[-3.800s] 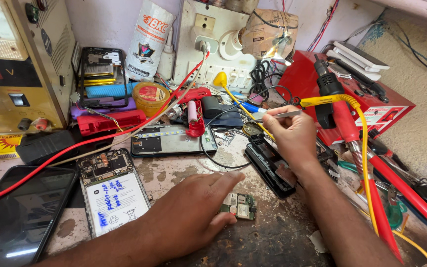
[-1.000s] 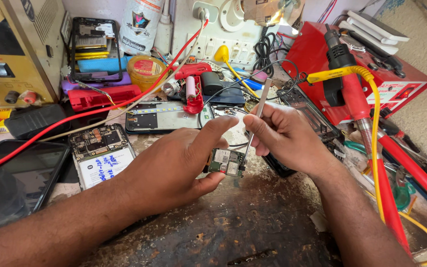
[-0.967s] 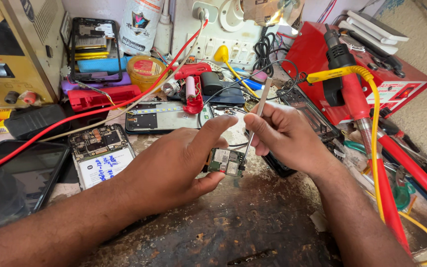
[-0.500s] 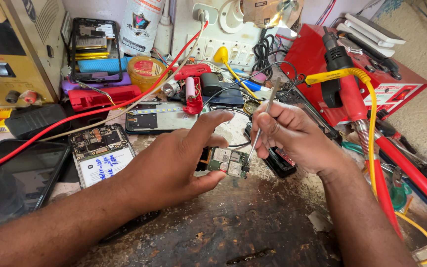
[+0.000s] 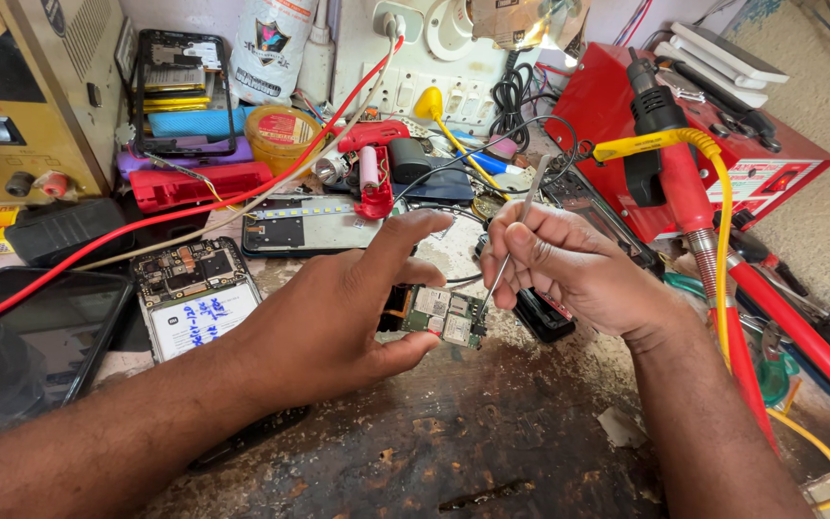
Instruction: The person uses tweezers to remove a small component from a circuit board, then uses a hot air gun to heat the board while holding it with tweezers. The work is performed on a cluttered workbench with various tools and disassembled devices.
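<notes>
Circuit board [image 5: 441, 316], small and green with metal shields, lies flat on the worn workbench [image 5: 492, 452] near its middle, and I see it pinned between my two hands. My left hand [image 5: 333, 322] comes in from the lower left and rests on the bench with the thumb pressed along the near edge of the board and the index finger stretched out above its far side, the other fingers loosely curled, so the hand steadies the board rather than lifts it. My right hand [image 5: 569, 264] sits just to the right of the board, fingers closed in a pinch around thin metal tweezers [image 5: 506, 252], whose tip comes down at the right edge of the board and appears to touch it. Left of my left hand an opened phone [image 5: 194, 298] lies with its back off, showing its own board and a white battery with blue handwriting. A dark phone screen [image 5: 31, 336] lies at the left edge of the bench. Behind the hands a phone frame [image 5: 305, 226] lies flat, with a red tool [image 5: 372, 173] beside it. A red soldering station [image 5: 722, 144] stands at the far right corner, a black-handled soldering iron [image 5: 660, 135] resting before it.
</notes>
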